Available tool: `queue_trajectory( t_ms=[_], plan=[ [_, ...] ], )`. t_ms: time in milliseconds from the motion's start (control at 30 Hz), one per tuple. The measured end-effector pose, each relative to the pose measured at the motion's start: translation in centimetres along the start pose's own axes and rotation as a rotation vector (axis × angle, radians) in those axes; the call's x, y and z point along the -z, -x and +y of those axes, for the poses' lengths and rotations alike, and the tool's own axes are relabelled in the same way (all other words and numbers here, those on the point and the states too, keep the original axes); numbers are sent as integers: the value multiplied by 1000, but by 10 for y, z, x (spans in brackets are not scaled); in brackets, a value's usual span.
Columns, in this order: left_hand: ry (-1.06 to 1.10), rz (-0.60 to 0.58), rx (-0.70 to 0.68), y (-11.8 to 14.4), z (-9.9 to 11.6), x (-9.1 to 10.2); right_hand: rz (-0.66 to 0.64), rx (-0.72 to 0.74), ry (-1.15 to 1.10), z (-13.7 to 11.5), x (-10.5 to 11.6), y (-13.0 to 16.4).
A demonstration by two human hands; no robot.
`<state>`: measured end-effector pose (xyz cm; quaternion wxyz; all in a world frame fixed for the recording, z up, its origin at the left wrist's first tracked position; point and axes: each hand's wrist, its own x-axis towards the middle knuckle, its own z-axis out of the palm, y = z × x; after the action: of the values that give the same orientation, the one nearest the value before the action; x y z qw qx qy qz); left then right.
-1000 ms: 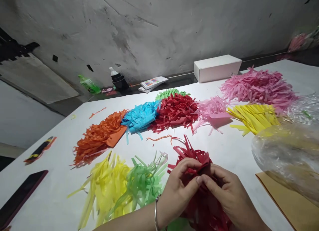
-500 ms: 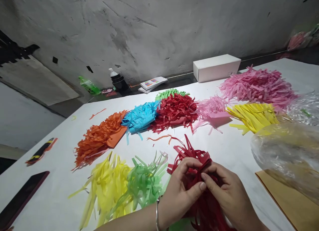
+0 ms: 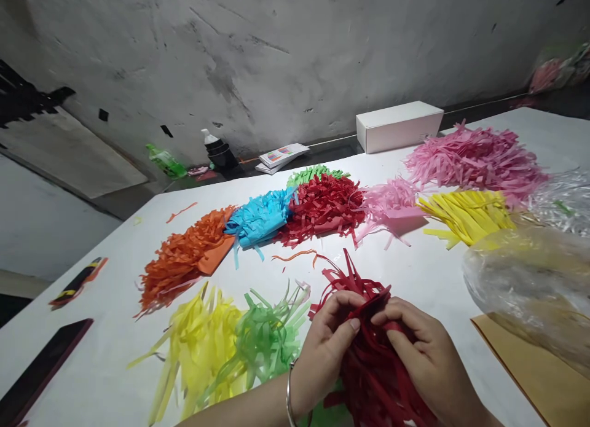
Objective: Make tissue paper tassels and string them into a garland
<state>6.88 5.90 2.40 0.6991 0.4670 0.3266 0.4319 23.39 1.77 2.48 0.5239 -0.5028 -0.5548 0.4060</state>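
Note:
Dark red fringed tissue paper (image 3: 375, 372) lies between my two hands at the lower right, its strips spilling above and below them. My left hand (image 3: 329, 341), with a silver bangle at the wrist, pinches the paper's uncut band between thumb and fingers. On the other side my right hand (image 3: 424, 347) is closed on the same paper, thumb against curled fingers. Left of my hands lie green fringed tissue paper (image 3: 270, 335) and yellow fringed tissue paper (image 3: 203, 347). More green paper shows partly under the red strips.
Behind run orange (image 3: 184, 255), blue (image 3: 260, 215), red (image 3: 325, 206) and pink fringe bundles (image 3: 391, 199). A white box (image 3: 401, 129) stands at the wall. At right are a clear plastic bag (image 3: 525, 285) and brown folder (image 3: 530, 365); at left, a phone (image 3: 43, 368) and a cutter (image 3: 78, 282).
My hands have drawn slightly apart, the left thumb shifting left and the right hand a little right. The red paper's band between them now shows more flat.

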Motion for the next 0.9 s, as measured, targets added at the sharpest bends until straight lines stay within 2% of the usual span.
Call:
queue_trajectory(
  t_ms=[100, 367, 667, 767, 900],
  plan=[
    [3, 1, -13, 0, -1, 1, -20, -9, -20, -3, 1, 0],
    [4, 17, -7, 0, 0, 1, -103, 89, 24, -3, 6, -2],
    [-29, 10, -36, 0, 0, 3, -74, 16, 18, -3, 1, -2],
    [-65, -31, -66, 1, 2, 0, -61, 12, 17, -4, 0, -2],
    [31, -140, -48, 2, 2, -5, -39, 10, 41, -5, -5, -2]
  ],
)
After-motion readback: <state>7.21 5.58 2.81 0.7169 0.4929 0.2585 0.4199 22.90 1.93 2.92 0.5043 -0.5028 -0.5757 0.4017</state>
